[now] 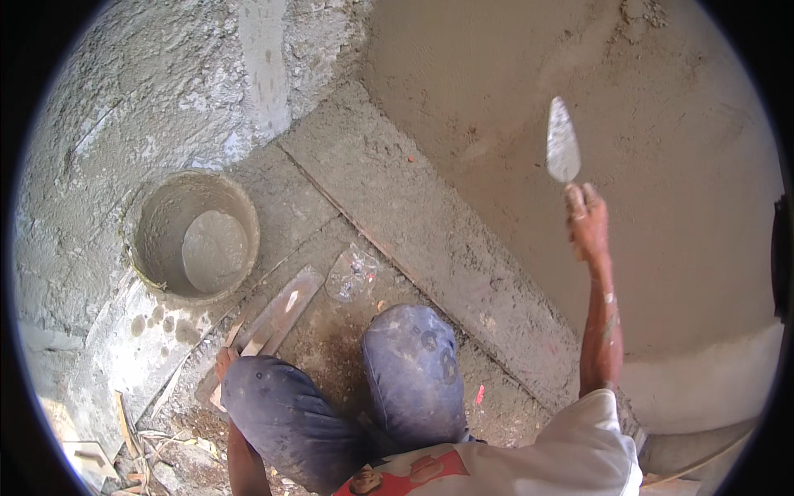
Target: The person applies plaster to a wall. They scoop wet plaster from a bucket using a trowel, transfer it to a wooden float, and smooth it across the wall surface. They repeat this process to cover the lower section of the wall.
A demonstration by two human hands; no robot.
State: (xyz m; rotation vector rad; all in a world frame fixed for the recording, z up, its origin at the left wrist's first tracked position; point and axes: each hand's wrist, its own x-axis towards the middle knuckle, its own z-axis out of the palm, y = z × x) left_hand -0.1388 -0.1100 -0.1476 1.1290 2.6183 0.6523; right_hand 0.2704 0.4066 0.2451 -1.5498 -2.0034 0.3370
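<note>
The trowel in my right hand has a pale silver-grey blade streaked with lighter dried mortar. The wall behind it is a smooth sandy beige, turning whitish low down near my elbow. Pale splashes dot my right forearm. My trousers are dusty blue-grey with darker round spots at the knees, and my shirt is off-white with a red patch at the front. By my left hand, the wooden float is brownish grey. Beyond it the bucket is cement-grey all over, its contents a lighter, smooth grey. The floor is mottled grey.
</note>
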